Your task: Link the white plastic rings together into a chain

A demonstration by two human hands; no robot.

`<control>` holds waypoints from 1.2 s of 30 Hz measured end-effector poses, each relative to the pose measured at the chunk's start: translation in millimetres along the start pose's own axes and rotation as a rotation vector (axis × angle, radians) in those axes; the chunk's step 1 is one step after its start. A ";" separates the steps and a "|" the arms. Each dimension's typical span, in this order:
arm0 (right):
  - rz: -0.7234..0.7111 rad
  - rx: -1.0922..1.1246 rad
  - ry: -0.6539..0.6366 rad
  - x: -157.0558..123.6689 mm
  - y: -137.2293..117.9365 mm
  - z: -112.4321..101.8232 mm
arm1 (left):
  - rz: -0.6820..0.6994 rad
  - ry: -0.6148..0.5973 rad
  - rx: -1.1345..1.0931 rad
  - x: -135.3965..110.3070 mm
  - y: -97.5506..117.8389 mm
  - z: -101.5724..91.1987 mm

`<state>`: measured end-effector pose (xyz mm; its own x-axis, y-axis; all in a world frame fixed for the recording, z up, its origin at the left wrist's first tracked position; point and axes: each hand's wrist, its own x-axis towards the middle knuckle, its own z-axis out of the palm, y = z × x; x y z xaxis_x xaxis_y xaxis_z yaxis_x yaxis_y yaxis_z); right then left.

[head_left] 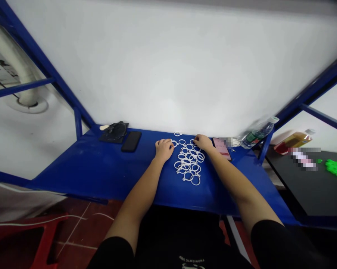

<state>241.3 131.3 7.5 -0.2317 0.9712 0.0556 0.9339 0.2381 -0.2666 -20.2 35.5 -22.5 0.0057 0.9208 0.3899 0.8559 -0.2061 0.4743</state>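
Note:
Several thin white rings point(186, 162), each with a small knob on its rim, lie in an overlapping heap on the blue table point(101, 172). Left of the heap's far end, my left hand point(164, 148) has its fingers closed at the edge of one white ring point(177, 144). On the opposite side, my right hand point(204, 142) pinches the edge of another ring point(191, 140). Its fingertips are partly hidden. Between the hands lies a single loose ring point(182, 140), and one more ring point(177, 135) rests farther back by the wall.
Left on the table are a black phone point(131, 141) and a crumpled black bag point(116, 131). A lit phone point(222, 148), a white cable point(235, 142) and a clear bottle point(259, 133) lie right. Blue frame bars point(78, 123) flank the table; a white wall point(168, 74) stands behind.

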 end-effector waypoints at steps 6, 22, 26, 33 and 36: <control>-0.160 0.448 0.348 -49.9 1.6 -12.0 | -0.067 0.047 -0.066 6.0 0.7 -1.5; 0.046 1.721 0.089 -126.4 -17.4 -11.4 | -0.442 0.191 -1.086 -6.8 19.8 -6.0; 0.082 1.817 0.002 -128.9 -23.2 -6.4 | -0.547 0.123 -1.313 -6.2 24.8 -13.3; 0.106 1.814 -0.060 -130.5 -27.1 -8.5 | -0.575 0.020 -1.542 -4.9 26.8 -19.2; 0.097 1.810 -0.049 -130.9 -28.1 -9.3 | -0.605 0.016 -1.562 -4.3 26.9 -20.1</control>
<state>247.9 -2.4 16.7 -0.2389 0.9703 -0.0385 -0.4666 -0.1495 -0.8717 -7.6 19.3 4.4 -0.1233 0.9842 -0.1275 -0.5685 0.0352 0.8219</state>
